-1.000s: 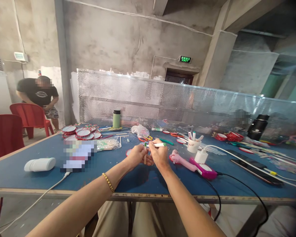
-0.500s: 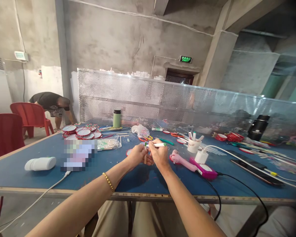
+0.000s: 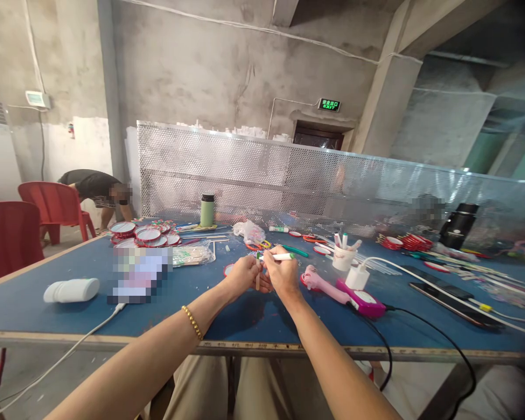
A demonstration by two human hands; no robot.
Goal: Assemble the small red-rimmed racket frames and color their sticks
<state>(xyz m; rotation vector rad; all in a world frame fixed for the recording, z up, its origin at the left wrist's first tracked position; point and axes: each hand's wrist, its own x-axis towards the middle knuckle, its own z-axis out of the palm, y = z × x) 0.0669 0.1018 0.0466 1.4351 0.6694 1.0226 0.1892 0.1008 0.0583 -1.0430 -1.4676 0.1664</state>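
In my left hand is a narrow wooden craft stick, held upright with its lower end showing between the fingers. My right hand grips a white marker with green ends, its tip against or very close to the upper part of the stick. Both hands meet just above the blue table. A red-rimmed white disc lies partly hidden behind my left hand. To the right of my right hand is a pink glue gun, from which a black cable seems to run.
A cup with markers and a magenta power strip stand right. At left are a white bottle, a phone and piled red-rimmed discs. A perforated metal screen closes the back. A person bends near a red chair.
My hands, the stick and the marker stay almost still. The bending person at the far left has shifted a little to the right and lower.
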